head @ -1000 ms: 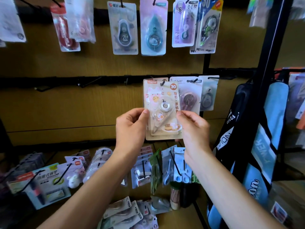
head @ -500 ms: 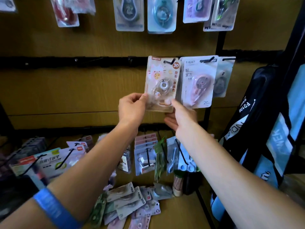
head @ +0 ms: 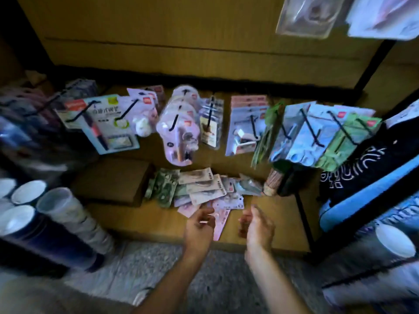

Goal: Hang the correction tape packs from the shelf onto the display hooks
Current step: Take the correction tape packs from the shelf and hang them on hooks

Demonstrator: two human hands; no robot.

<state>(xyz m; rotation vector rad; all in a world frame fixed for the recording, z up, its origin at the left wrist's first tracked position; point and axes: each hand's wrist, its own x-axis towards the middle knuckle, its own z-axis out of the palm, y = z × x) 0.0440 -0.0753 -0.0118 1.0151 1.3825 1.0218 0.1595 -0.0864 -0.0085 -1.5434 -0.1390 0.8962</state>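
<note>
A loose pile of correction tape packs point(head: 201, 189) lies on the low wooden shelf point(head: 260, 232). My left hand point(head: 199, 225) hovers over the pile's near edge with loosely curled fingers, right above a pink pack point(head: 221, 219); blur hides whether it touches. My right hand point(head: 257, 225) is beside it, fingers relaxed, holding nothing. Two hung packs point(head: 303, 17) show at the top right edge, on the wall above.
A row of black display hooks point(head: 254, 128) loaded with stationery packs juts out over the back of the shelf. Stacked cups point(head: 56, 214) stand at the left. A black rack post point(head: 303, 218) and blue-black bags point(head: 362, 177) close off the right. Grey floor lies below.
Both hands let go of the cat-print pack, left hanging on a wall hook, and dropped to the pile on the shelf. The view tilted down.
</note>
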